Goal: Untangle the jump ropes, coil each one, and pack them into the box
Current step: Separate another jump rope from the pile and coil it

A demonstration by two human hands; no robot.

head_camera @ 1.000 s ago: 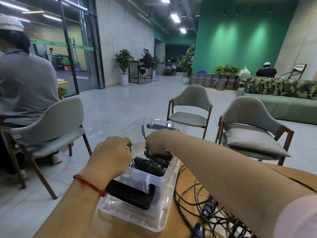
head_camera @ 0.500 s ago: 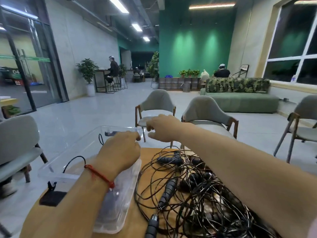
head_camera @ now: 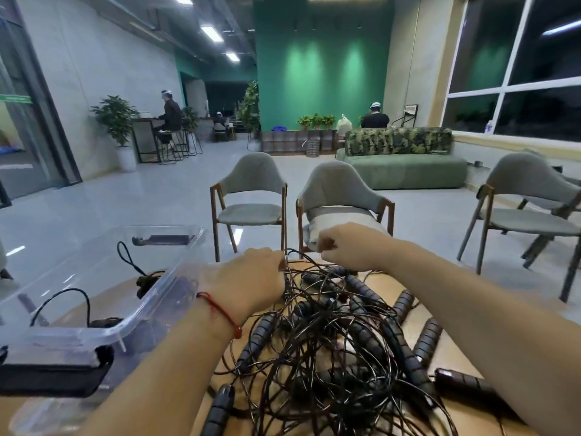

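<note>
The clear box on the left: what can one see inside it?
Through the clear box wall show thin black cords and a dark lump, perhaps a handle. A flat black object lies at its near end; what is beneath it is hidden.

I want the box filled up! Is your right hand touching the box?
Apart. The head view shows the right hand at the rope tangle's far edge, with the left hand between it and the box.

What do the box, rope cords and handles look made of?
Box: clear, glossy plastic with see-through walls. Cords: thin, dark and shiny, likely plastic-coated, though that is unsure. Handles: black, matte and ribbed, probably foam or rubber.
</note>
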